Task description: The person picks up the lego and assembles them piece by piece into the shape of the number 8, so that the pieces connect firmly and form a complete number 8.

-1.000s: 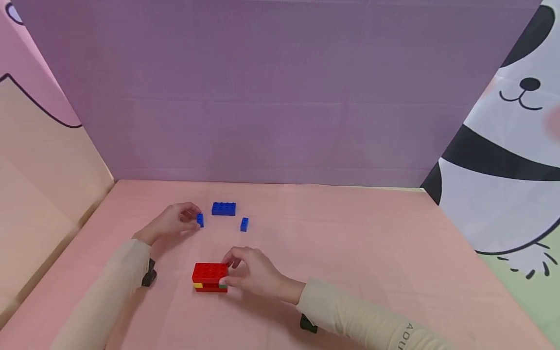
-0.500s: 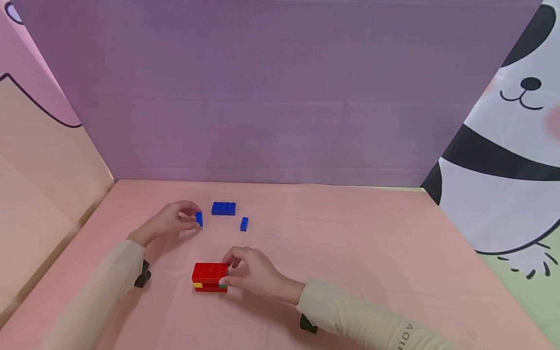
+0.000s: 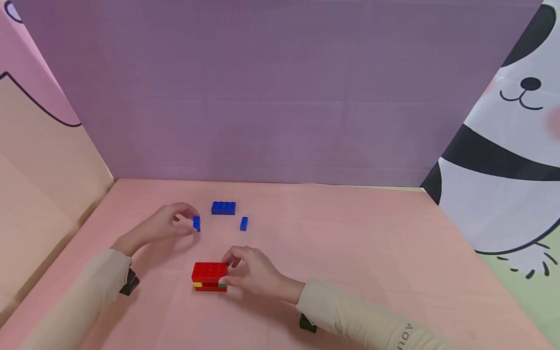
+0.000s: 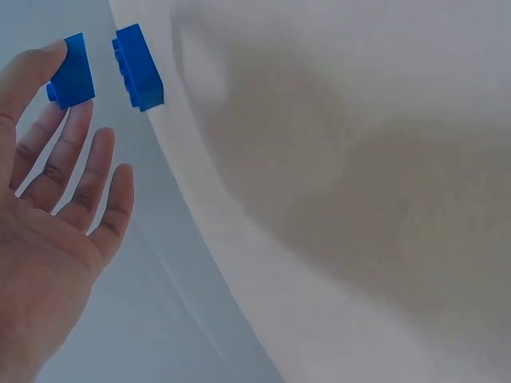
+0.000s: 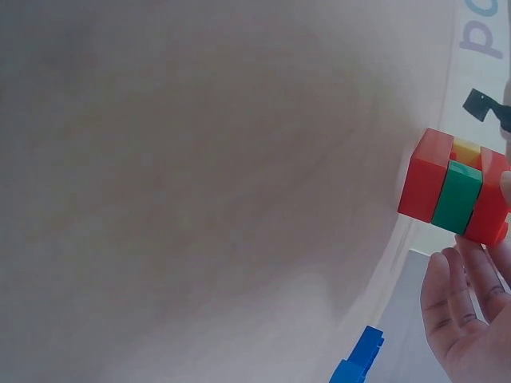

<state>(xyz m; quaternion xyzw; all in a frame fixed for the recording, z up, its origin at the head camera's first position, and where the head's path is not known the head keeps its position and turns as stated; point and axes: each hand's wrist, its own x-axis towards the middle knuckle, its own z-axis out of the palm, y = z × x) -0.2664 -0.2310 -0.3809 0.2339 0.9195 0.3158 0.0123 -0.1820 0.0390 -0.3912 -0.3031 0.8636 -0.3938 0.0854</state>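
My left hand (image 3: 163,223) pinches a small blue brick (image 3: 196,223) between thumb and fingertips, at the left of the table. The left wrist view shows that brick (image 4: 76,73) with the other fingers spread below it. Nearer the front, my right hand (image 3: 258,273) grips the right end of a brick stack (image 3: 210,272), thumb in front and fingers behind. The stack has a red eight-stud brick on top, a red base, and a yellow and a green brick between them. In the right wrist view, the green brick (image 5: 457,198) faces the camera; the right thumb is partly cut off.
A larger blue brick (image 3: 223,208) lies beyond the hands, and a second small blue brick (image 3: 244,223) lies to its front right. The pink tabletop (image 3: 350,253) meets a purple backdrop (image 3: 280,97) at the far edge. A beige panel (image 3: 48,204) stands at the left.
My left hand has drawn back slightly to the left, carrying the small blue brick a little way from the larger one. My right hand and the stack have stayed put.
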